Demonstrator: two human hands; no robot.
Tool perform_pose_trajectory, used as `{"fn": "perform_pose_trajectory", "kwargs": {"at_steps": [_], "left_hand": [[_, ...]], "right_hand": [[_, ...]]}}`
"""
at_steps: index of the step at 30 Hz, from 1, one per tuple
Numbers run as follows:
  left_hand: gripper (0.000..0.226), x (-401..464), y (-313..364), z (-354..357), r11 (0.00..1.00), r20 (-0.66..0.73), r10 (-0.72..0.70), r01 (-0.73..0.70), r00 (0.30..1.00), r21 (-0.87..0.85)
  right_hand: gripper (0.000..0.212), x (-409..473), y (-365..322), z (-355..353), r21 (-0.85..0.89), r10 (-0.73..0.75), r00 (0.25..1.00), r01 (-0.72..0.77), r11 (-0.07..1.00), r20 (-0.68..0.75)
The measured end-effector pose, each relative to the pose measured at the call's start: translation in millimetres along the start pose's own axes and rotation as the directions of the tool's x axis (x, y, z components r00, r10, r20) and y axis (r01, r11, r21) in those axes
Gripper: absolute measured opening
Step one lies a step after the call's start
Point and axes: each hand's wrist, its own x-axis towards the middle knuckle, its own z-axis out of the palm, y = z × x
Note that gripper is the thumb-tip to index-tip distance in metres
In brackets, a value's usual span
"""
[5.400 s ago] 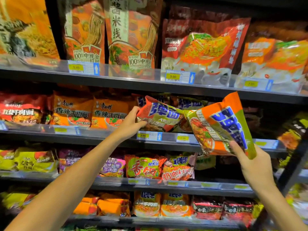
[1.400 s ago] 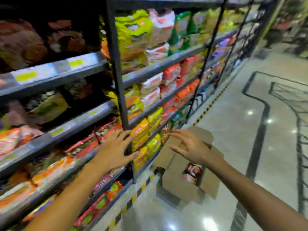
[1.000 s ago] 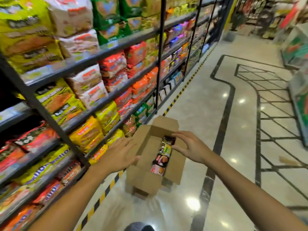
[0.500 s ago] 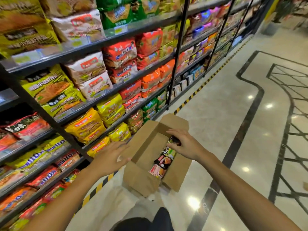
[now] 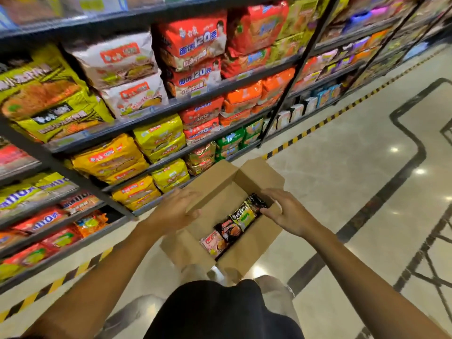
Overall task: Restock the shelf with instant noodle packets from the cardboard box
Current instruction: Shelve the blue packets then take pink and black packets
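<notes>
The cardboard box (image 5: 221,216) stands open on the floor (image 5: 342,179) beside the shelf (image 5: 171,106). Left hand (image 5: 171,211) rests spread fingers on its left flap; right hand (image 5: 285,211), fingers straight, touches the black noodle packet (image 5: 256,203) inside, at its fingertips.

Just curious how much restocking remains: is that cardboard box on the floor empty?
Not empty. The cardboard box stands open, flaps spread, with a row of noodle packets inside along its right side.

Brown cardboard box (image 5: 215,189); yellow-black striped floor tape (image 5: 318,124).
</notes>
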Motion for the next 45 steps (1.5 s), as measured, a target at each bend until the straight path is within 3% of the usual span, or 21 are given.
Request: {"fn": "perform_pose_trajectory", "kwargs": {"at_steps": [3, 6, 10, 14, 16, 22, 27, 31, 36, 39, 45], "left_hand": [[0.077, 15, 8, 6, 0.991, 0.014, -0.105, 0.106, 0.994, -0.076], [0.052, 29, 17, 23, 0.985, -0.052, -0.158, 0.153, 0.986, -0.080], [0.041, 50, 47, 46, 0.957, -0.142, -0.256, 0.229, 0.956, -0.179], [0.052, 87, 54, 88, 0.900, -0.103, -0.401, 0.370, 0.910, -0.232], [0.065, 104, 45, 123, 0.833, 0.005, -0.484, 0.463, 0.875, -0.303], [0.063, 150, -14, 244, 0.716, 0.036, -0.614, 0.576, 0.788, -0.394], [0.065, 186, -67, 363, 0.650, 0.178, -0.666, 0.681, 0.724, -0.336], [0.057, 217, -100, 452, 0.529, 0.283, -0.686, 0.726, 0.670, -0.438], [0.054, 247, -146, 540, 0.533, 0.312, -0.677, 0.736, 0.667, -0.418], [0.065, 266, -167, 577, 0.567, 0.351, -0.655, 0.742, 0.669, -0.357], [0.093, 299, -207, 640, 0.542, 0.392, -0.726, 0.821, 0.566, -0.181]], "right_hand": [[0.054, 37, 22, -3, 0.024, -0.059, 0.994, 0.057, 0.998, 0.094], [0.053, 76, 45, -6, 0.046, -0.116, 0.975, 0.109, 0.993, 0.190], [0.051, 123, 78, -6, 0.055, -0.178, 0.933, 0.169, 0.984, 0.312], [0.057, 176, 115, 19, 0.006, -0.216, 0.864, 0.240, 0.971, 0.456], [0.066, 199, 135, 41, 0.007, -0.223, 0.829, 0.256, 0.967, 0.512], [0.061, 249, 201, 137, 0.009, -0.218, 0.821, 0.251, 0.968, 0.529], [0.067, 279, 267, 247, 0.028, -0.271, 0.767, 0.314, 0.949, 0.582], [0.064, 302, 308, 332, -0.006, -0.301, 0.737, 0.382, 0.924, 0.605], [0.071, 334, 347, 422, -0.017, -0.253, 0.730, 0.340, 0.940, 0.635], [0.069, 347, 368, 468, -0.032, -0.225, 0.713, 0.327, 0.944, 0.664], [0.072, 350, 413, 541, -0.033, -0.181, 0.730, 0.268, 0.963, 0.660]]}}
